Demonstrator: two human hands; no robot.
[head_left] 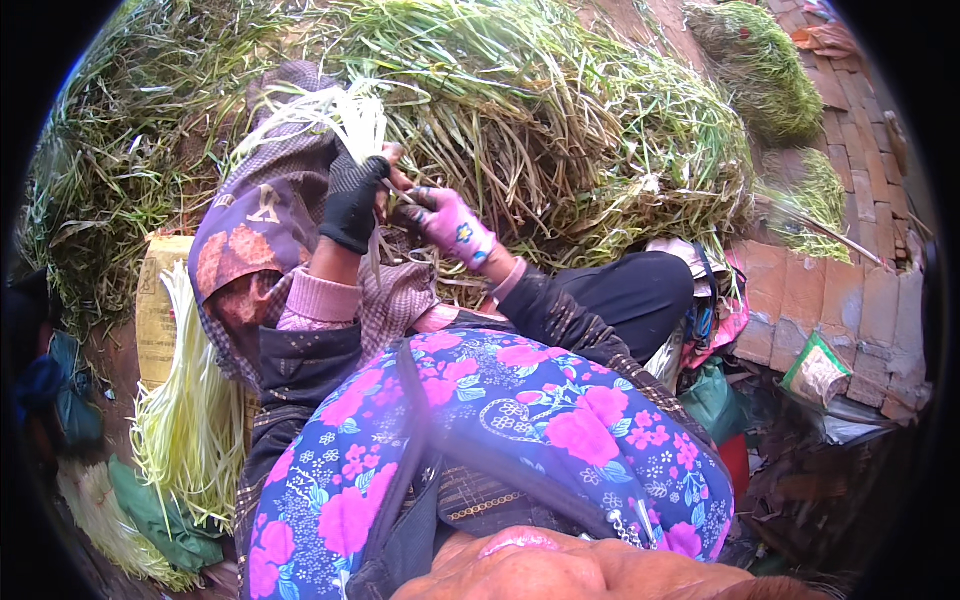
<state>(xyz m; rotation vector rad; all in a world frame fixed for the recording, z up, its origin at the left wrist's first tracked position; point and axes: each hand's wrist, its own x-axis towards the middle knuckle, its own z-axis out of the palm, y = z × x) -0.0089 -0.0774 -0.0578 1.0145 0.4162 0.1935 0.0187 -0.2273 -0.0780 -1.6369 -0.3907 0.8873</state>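
My left hand (355, 203), in a black fingerless glove, is closed around a bunch of pale chives (358, 118). Their whitish-green leaves fan out beyond the fist. Close on its right, my right hand (455, 228) wears a pink glove with a flower on it. Its fingers are pinched together near the lower end of the bunch; a thin pale strip shows between the hands, but what the fingertips grip is too small to make out. Beneath both hands, a checked cloth (395, 290) lies over my lap and leg.
A large heap of green and brown chive-like leaves (560, 120) spreads ahead. At left, a long pile of pale chives (185, 410) lies by a yellow sack (160, 310). Another green heap (765, 70) lies far right, beside brick paving (855, 150). Bags (715, 400) sit at right.
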